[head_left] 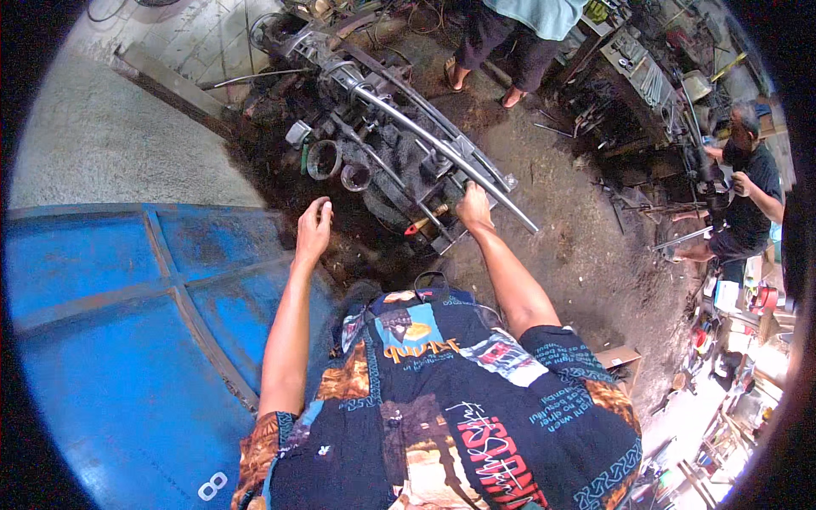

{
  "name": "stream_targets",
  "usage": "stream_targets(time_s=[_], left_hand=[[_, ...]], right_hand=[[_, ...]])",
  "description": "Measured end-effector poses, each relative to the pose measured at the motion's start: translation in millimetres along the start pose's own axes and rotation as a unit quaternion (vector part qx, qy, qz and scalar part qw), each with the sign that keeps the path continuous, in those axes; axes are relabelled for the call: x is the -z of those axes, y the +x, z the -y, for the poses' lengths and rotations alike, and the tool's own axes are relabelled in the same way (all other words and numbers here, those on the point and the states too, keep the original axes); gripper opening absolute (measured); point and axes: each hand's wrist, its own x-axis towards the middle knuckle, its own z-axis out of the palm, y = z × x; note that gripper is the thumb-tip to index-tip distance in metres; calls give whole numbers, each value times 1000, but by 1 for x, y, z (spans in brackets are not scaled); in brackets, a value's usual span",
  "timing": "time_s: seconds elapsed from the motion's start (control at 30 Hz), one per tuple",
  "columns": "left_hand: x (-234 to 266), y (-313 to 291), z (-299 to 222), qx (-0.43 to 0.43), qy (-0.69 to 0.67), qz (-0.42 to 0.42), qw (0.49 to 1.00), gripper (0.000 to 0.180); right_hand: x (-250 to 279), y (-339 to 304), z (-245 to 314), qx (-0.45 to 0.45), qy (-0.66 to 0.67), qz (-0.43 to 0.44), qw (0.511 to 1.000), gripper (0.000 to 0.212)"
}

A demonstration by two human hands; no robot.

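My left hand is raised near the left end of a greasy metal machine, its fingers loosely bent and apart, with nothing visible in them. At the machine's right end, my right hand is closed just under a long shiny metal rod. Whatever lies inside its fingers is hidden. The rod slants from the machine's upper left down past that hand. Two round cups sit on the machine nearest my left hand. Close to my right hand lies a red-tipped tool.
A large blue panel with brown ribs fills the left. Behind the machine stands a person in sandals. Another person works at the far right beside a cluttered bench. A metal beam leans at the upper left.
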Motion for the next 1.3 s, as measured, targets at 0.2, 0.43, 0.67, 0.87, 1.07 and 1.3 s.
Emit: stream_targets(time_s=[0.2, 0.43, 0.67, 0.87, 1.07, 1.3], left_hand=[[-10, 21, -25, -28, -2, 29, 999, 35], [-19, 105, -53, -318, 60, 3, 946, 34], [-35, 219, -76, -488, 76, 47, 868, 33], [-50, 264, -92, -529, 24, 141, 836, 22], [-67, 277, -103, -524, -7, 117, 844, 33], [-13, 274, -53, -472, -71, 113, 872, 37]], right_hand=[[7, -14, -13, 44, -3, -27, 999, 20], [15, -97, -24, -28, -17, -92, 995, 18], [6, -188, 36, -115, -11, -200, 973, 22], [-15, -191, 145, -208, 46, -216, 953, 24], [-74, -118, 193, -216, 73, -189, 955, 21], [-108, -31, 212, -246, 57, -245, 936, 27]])
